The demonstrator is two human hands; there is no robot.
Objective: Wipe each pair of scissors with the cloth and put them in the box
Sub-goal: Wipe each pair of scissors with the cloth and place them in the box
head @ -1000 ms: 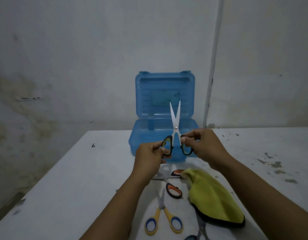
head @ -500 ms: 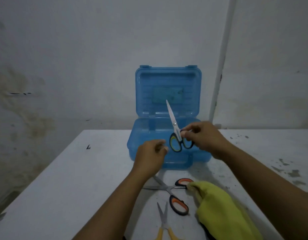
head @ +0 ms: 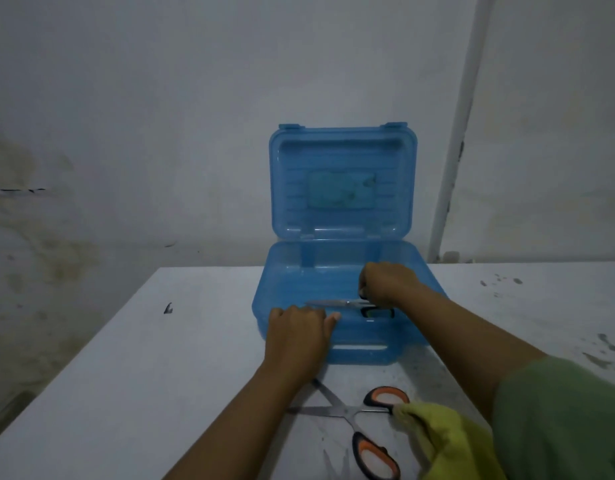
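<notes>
**Placing Scissors in the Box: Handling Notes**

While the right hand lowers one pair into the box, the scene reads as follows, largest item first.

The white table (head: 143, 375) carries everything. The blue box (head: 333, 355) stands at the far middle of it, lid upright against the wall. It is translucent plastic, probably light, and may slide if pushed.

The yellow cloth (head: 448, 441) lies at the near right, soft and limp, touching one handle of the orange-handled scissors (head: 347, 412). That pair lies with its blades spread on the table, just near of the box, and is judged not yet boxed.

The left hand (head: 295, 341) rests at the box's near wall, fingers curled loosely; whether it grips the rim cannot be told.

The right hand (head: 385, 285) is inside the box, fingers closed around the handle end of the black-handled scissors (head: 344, 303). These lie level, blades together and pointing left, low in the box.

Handling judgement: scissors are rigid, light, and smooth on the steel. Take hold at the handle loops, never the blades. Close the blades before lifting. Release only when the pair rests on the box floor.
</notes>
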